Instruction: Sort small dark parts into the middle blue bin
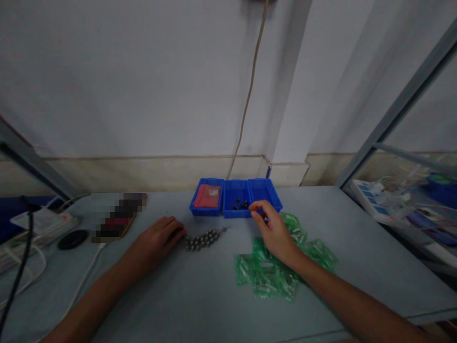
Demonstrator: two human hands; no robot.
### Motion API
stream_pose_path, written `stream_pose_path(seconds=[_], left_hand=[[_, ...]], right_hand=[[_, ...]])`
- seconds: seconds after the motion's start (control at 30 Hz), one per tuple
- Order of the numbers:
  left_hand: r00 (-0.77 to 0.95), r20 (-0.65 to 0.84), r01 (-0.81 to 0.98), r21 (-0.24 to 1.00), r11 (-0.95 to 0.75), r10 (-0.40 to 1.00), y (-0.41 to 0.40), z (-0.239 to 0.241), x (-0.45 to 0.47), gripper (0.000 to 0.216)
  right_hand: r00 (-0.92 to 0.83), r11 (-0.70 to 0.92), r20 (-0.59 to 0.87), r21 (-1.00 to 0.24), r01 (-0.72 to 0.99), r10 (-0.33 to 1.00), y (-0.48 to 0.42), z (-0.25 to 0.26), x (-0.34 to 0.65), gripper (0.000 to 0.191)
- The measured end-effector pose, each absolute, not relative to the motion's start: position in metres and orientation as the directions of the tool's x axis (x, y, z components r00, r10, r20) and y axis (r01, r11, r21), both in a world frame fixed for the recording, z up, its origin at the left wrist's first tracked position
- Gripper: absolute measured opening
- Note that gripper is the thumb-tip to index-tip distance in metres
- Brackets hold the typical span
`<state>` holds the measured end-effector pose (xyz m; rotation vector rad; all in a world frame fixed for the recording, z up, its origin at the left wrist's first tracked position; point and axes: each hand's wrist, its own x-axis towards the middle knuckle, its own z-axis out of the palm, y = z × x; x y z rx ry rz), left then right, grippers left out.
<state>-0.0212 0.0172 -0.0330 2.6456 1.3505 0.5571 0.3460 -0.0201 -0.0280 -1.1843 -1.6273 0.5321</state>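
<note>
My left hand (159, 240) rests on the table with its fingers together and slightly bent, thumb a little apart. Its fingertips are beside the left end of a cluster of shiny metal balls (202, 240), apparently holding none of them. At the front edge of the middle blue bin (236, 214), my right hand (273, 228) has its thumb and index finger in a pinch. Whatever may be between those fingertips is too small to make out. Several small black parts (243, 205) lie in that bin. Green plastic packets (266, 278) with small pale pieces inside lie under and around my right wrist.
The left blue bin (195, 209) contains a pink packet (207, 195); the right blue bin (266, 190) adjoins the middle one. At left are a pixelated phone-like object (119, 219), a white cable (85, 281) and a black disc (73, 239). A power strip (367, 197) stands at right.
</note>
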Motion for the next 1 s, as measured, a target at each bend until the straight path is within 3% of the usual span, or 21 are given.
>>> stream_pose_path(seconds=[0.17, 0.27, 0.4, 0.57, 0.8, 1.0], left_hand=[[0.521, 0.272, 0.74, 0.329, -0.587, 0.809, 0.022, -0.033, -0.017, 0.038], [0.504, 0.255, 0.732, 0.382, -0.565, 0.825, 0.022, -0.031, -0.012, 0.037], [0.511, 0.253, 0.698, 0.435, -0.568, 0.821, 0.021, -0.029, -0.005, 0.035], [0.475, 0.274, 0.689, 0.476, -0.547, 0.836, 0.023, -0.03, 0.002, 0.03], [0.462, 0.282, 0.699, 0.468, -0.54, 0.841, 0.025, -0.025, 0.011, 0.023], [0.507, 0.222, 0.695, 0.467, -0.547, 0.833, 0.025, -0.018, 0.015, 0.028]], right_hand=[[-0.034, 0.441, 0.479, -0.776, 0.452, 0.877, -0.017, -0.031, 0.346, 0.039], [-0.067, 0.475, 0.515, -0.725, 0.498, 0.855, -0.023, -0.028, 0.344, 0.038], [-0.371, 0.6, 0.473, -0.58, 0.552, 0.799, -0.036, -0.022, 0.338, 0.024], [-0.595, 0.677, 0.326, -0.407, 0.613, 0.735, -0.043, -0.024, 0.331, 0.041], [-0.592, 0.658, 0.292, -0.397, 0.64, 0.751, -0.041, -0.026, 0.326, 0.047], [-0.545, 0.654, 0.361, -0.4, 0.643, 0.757, -0.04, -0.028, 0.327, 0.037]])
